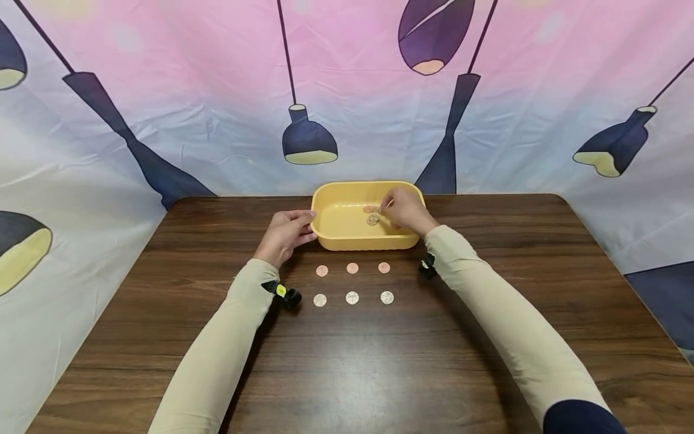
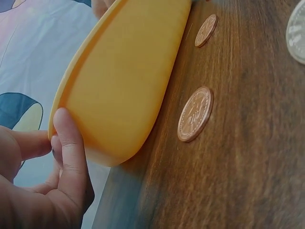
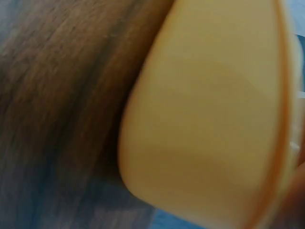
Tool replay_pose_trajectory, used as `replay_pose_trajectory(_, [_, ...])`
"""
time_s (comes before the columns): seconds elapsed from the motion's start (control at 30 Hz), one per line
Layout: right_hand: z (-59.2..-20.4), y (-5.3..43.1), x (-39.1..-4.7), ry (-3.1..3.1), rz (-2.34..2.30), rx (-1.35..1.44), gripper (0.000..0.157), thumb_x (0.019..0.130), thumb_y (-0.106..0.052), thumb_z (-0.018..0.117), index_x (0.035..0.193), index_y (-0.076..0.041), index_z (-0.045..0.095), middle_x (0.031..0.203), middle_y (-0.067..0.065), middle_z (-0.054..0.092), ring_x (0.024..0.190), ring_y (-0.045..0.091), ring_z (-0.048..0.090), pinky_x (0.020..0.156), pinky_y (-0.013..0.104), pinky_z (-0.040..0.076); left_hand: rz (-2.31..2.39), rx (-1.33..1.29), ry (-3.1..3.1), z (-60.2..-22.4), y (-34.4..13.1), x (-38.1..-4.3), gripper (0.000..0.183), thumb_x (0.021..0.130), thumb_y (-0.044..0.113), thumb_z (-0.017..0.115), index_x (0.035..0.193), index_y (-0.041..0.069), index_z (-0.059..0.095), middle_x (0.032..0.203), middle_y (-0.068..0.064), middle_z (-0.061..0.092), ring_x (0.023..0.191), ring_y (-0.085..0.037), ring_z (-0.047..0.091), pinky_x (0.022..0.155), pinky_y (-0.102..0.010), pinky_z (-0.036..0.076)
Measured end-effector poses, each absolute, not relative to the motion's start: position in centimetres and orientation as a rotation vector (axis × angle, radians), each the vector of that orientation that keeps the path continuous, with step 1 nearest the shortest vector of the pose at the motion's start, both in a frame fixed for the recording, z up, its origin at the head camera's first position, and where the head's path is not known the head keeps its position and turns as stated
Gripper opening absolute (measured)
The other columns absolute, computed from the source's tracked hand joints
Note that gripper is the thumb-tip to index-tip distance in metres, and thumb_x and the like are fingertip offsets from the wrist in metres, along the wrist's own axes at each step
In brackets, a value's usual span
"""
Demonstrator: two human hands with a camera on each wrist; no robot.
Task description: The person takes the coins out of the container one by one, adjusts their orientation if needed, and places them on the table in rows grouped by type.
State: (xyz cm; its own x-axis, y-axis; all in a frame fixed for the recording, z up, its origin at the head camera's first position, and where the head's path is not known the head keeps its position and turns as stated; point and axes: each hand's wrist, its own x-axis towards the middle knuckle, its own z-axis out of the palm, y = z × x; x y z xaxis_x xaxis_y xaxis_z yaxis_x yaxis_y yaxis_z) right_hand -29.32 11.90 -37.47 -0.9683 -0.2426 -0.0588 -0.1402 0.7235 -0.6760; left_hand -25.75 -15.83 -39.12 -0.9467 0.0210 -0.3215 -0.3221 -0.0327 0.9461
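Note:
A yellow plastic basin (image 1: 347, 243) stands at the table's far edge. My left hand (image 1: 284, 234) pinches the rim at its left end; the left wrist view shows fingers (image 2: 69, 138) against the outer wall. My right hand (image 1: 405, 211) reaches over the right side into the basin, fingertips bent down at a few coins (image 1: 372, 220) on its floor. Whether a coin is between those fingertips cannot be made out. In front of the basin lie a row of three copper coins (image 1: 352, 268) and, nearer, a row of three silver coins (image 1: 352, 298). The right wrist view is blurred, mostly showing the basin's outer wall (image 3: 200, 114).
The dark wooden table (image 1: 347, 374) extends around the basin and coins. Behind its far edge hangs a patterned cloth (image 1: 233, 120) with lamp drawings. A small black wrist camera (image 1: 291, 298) sits at the left wrist, another camera (image 1: 427, 267) at the right.

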Motion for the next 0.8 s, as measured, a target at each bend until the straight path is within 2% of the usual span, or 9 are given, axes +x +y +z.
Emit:
replay_pose_trajectory(0.1, [-38.2, 11.4, -29.8, 2.867, -0.961, -0.369, 0.015, 0.096, -0.006, 0.068, 0.086, 0.003, 0.076, 0.070, 0.005, 0.066, 0.051, 0.010, 0.047, 0.056, 0.024, 0.040, 2.084, -0.324, 1.991, -39.2, -15.8, -25.8, 0.043, 0.108, 0.015, 0.061, 0.143, -0.009, 0.055, 0.102, -0.010, 0.061, 0.075, -0.007, 0.064, 0.069, -0.017, 0.059])
replay_pose_trajectory(0.2, [-38.6, 11.0, -30.0, 2.870, -0.919, -0.353, 0.024, 0.093, -0.011, 0.074, 0.072, 0.001, 0.074, 0.054, -0.005, 0.049, 0.049, 0.009, 0.038, 0.052, 0.024, 0.031, 2.093, -0.322, 1.990, -39.3, -15.8, -25.7, 0.041, 0.108, 0.016, 0.061, 0.142, -0.008, 0.055, 0.102, -0.010, 0.062, 0.075, -0.008, 0.065, 0.069, -0.018, 0.059])
replay_pose_trajectory(0.3, [-38.8, 10.5, -30.2, 2.836, -0.908, -0.307, 0.035, 0.091, -0.018, 0.080, 0.062, -0.003, 0.069, 0.050, -0.009, 0.037, 0.048, 0.009, 0.031, 0.049, 0.025, 0.025, 2.098, -0.316, 2.002, -39.4, -15.7, -25.7, 0.039, 0.108, 0.015, 0.061, 0.140, -0.007, 0.056, 0.103, -0.010, 0.062, 0.077, -0.008, 0.065, 0.068, -0.018, 0.059])
replay_pose_trajectory(0.4, [-38.9, 10.1, -30.3, 2.849, -0.835, -0.311, 0.046, 0.092, -0.020, 0.081, 0.054, -0.011, 0.058, 0.051, -0.009, 0.030, 0.051, 0.010, 0.028, 0.051, 0.025, 0.024, 2.105, -0.316, 2.004, -39.4, -15.8, -25.5, 0.038, 0.108, 0.014, 0.061, 0.139, -0.007, 0.056, 0.102, -0.009, 0.062, 0.078, -0.008, 0.065, 0.068, -0.018, 0.059])
replay_pose_trajectory(0.53, [-38.8, 9.8, -30.4, 2.876, -0.739, -0.329, 0.057, 0.095, -0.020, 0.080, 0.052, -0.018, 0.043, 0.055, -0.008, 0.023, 0.053, 0.011, 0.024, 0.053, 0.026, 0.024, 2.103, -0.319, 2.006, -39.2, -15.7, -25.4, 0.036, 0.108, 0.015, 0.061, 0.137, -0.005, 0.056, 0.102, -0.009, 0.061, 0.077, -0.008, 0.065, 0.069, -0.018, 0.060])
replay_pose_trajectory(0.63, [-38.7, 9.8, -30.4, 2.883, -0.716, -0.310, 0.054, 0.095, -0.021, 0.081, 0.056, -0.017, 0.045, 0.057, -0.006, 0.027, 0.054, 0.012, 0.026, 0.054, 0.027, 0.025, 2.097, -0.324, 2.011, -39.2, -15.6, -25.4, 0.033, 0.108, 0.015, 0.061, 0.135, -0.004, 0.057, 0.102, -0.009, 0.061, 0.076, -0.008, 0.064, 0.068, -0.018, 0.060])
replay_pose_trajectory(0.8, [-38.7, 9.8, -30.4, 2.883, -0.762, -0.273, 0.027, 0.096, -0.019, 0.079, 0.079, -0.009, 0.060, 0.076, 0.003, 0.056, 0.065, 0.018, 0.043, 0.062, 0.030, 0.035, 2.087, -0.333, 2.016, -39.1, -15.6, -25.4, 0.033, 0.108, 0.015, 0.061, 0.135, -0.004, 0.057, 0.104, -0.010, 0.061, 0.076, -0.008, 0.064, 0.068, -0.018, 0.060])
